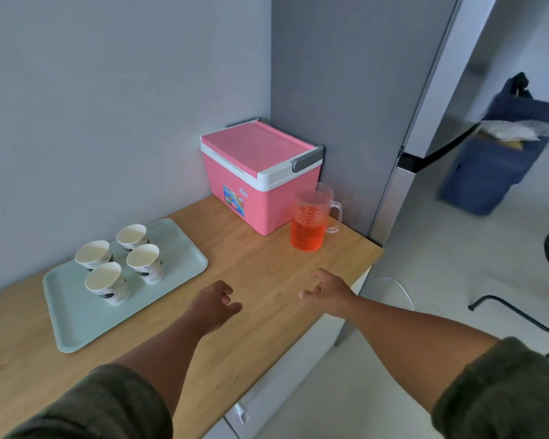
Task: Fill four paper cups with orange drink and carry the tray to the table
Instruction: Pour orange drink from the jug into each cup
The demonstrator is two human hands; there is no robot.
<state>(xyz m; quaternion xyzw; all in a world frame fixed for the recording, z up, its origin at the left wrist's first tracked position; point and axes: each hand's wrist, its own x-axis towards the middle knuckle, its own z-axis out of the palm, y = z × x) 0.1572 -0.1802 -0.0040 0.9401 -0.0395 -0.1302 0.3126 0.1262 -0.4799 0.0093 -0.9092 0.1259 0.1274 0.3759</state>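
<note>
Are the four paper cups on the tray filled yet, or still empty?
Empty. All four paper cups stand upright on the tray showing pale bare insides, no orange. The drink is in the pitcher.

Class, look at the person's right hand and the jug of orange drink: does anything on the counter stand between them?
Nothing visible does. The right hand hovers open above bare wooden counter, and the jug stands beyond it. The pink cooler sits behind and to the left of the jug, off that path.
</note>
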